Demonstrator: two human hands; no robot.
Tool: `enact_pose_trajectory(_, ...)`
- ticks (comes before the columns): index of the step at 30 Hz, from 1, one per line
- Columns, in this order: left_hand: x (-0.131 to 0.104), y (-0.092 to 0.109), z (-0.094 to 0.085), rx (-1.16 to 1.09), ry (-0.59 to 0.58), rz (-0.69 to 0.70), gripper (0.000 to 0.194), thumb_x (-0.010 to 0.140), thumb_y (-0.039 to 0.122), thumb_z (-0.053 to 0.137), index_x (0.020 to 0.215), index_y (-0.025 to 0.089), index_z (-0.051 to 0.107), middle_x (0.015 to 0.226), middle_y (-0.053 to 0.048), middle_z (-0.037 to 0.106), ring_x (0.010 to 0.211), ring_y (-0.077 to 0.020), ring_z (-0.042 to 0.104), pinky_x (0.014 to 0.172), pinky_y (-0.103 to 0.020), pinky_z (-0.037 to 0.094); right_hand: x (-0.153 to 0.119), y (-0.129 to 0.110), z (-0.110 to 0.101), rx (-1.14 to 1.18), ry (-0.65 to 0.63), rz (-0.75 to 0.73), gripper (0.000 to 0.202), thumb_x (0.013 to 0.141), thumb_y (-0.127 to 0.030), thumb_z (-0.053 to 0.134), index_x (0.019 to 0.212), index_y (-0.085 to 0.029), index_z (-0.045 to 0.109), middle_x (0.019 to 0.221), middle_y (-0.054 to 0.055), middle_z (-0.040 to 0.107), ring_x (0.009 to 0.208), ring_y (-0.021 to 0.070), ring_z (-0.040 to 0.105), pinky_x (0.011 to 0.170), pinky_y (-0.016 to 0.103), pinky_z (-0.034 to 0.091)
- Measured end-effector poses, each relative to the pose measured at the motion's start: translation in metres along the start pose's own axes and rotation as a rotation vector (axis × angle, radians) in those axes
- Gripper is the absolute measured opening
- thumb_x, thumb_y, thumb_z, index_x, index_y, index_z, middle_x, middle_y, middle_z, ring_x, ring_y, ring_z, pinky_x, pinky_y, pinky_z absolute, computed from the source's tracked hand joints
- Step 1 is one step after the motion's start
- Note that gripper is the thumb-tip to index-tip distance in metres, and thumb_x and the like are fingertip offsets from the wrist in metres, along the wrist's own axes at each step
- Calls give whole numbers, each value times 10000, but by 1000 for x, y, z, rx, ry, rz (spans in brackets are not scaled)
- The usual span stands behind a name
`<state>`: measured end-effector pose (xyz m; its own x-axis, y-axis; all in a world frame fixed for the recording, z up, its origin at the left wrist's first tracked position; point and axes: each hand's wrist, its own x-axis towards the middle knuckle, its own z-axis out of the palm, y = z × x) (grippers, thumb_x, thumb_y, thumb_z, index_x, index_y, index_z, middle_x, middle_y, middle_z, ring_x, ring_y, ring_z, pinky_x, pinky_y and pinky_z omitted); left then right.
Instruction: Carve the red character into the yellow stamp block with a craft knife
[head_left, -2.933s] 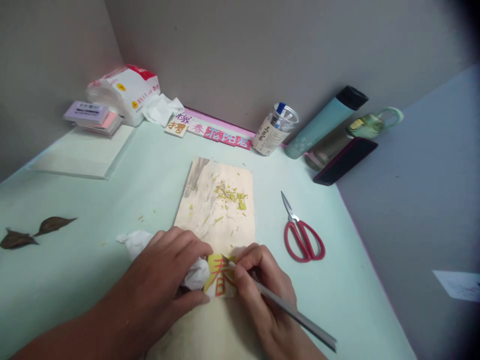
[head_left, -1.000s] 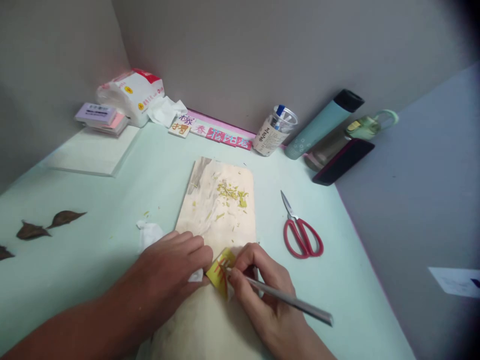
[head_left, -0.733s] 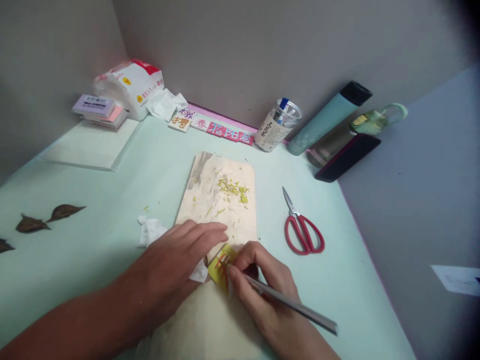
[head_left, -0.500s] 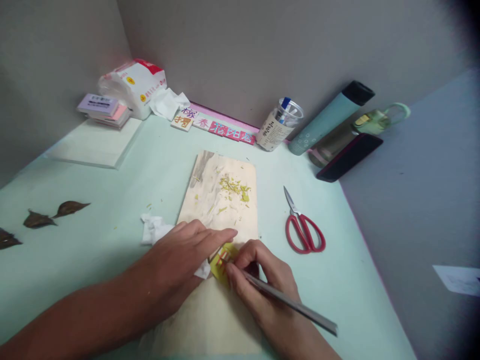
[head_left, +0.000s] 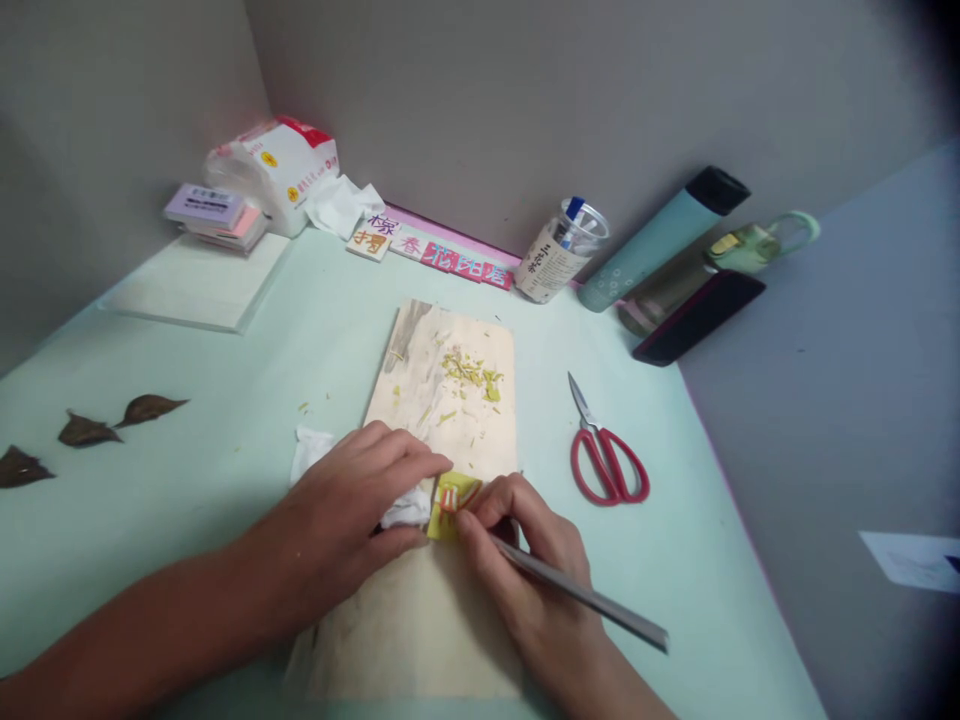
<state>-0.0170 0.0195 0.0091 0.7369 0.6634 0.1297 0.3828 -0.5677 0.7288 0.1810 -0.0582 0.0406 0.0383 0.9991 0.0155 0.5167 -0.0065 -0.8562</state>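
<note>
The left hand curls round a crumpled tissue; I can't tell if its fingertips touch the yellow tile, which lies between the two hands on a board. The right hand pinches a slim grey tool, its tip hidden at the tile. Shavings lie beyond both hands, scissors right of them, leaves well to their left.

Here at seven o'clock, the left hand, bare, its left forearm uncovered at eight, dotted by one tiny pale speck! Over at five, right hand and right forearm, bare too!
</note>
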Motion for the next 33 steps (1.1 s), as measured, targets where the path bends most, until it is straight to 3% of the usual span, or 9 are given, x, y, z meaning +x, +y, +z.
enact_pose_trajectory(6,1,2,-1,-10,-14,-28,454,928,127,739,1313,293,564,1198,5,619,1129,-236,528,954,-367,432,2,-5,2,52,45,0,280,969,-234,580,707,-236,480,632,-47,514,544,115,449,519,238,375)
enact_pose_trajectory(33,0,3,4,-35,55,-32,441,874,107,701,1275,264,606,1157,-9,641,1106,-248,539,945,-385,439,1,-7,-6,51,-123,80,236,988,-255,502,763,-245,431,702,-35,510,601,133,427,554,270,355)
